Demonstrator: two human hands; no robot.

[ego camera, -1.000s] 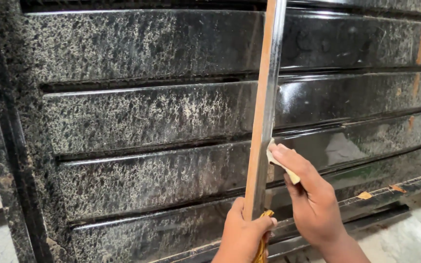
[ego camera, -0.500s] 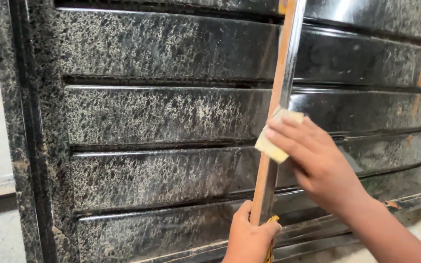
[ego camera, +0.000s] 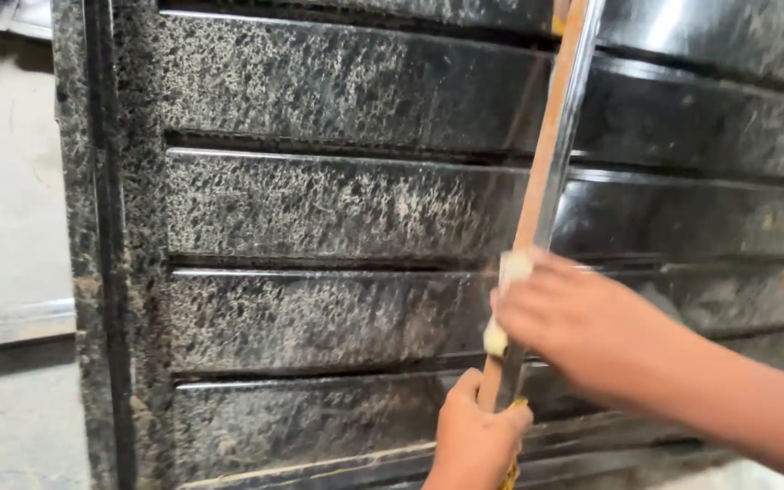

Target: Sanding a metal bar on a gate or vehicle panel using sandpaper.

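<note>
A long metal straightedge [ego camera: 555, 145], orange on one side and shiny on the other, stands nearly upright against stacked black speckled granite slabs [ego camera: 338, 209]. My left hand [ego camera: 475, 436] grips its lower end at the bottom of the view. My right hand [ego camera: 583, 322] is blurred and presses a small pale block [ego camera: 505, 304], maybe a sponge or a pad, against the straightedge just above the left hand.
The polished slabs lean in overlapping rows with a dark vertical slab edge [ego camera: 102, 245] on the left. A pale concrete floor [ego camera: 6, 227] lies beyond it. Something yellow [ego camera: 512, 467] hangs under my left hand.
My right hand with the pale block has slid down the straightedge toward my left hand. The view has shifted to the right and closer to the slabs.
</note>
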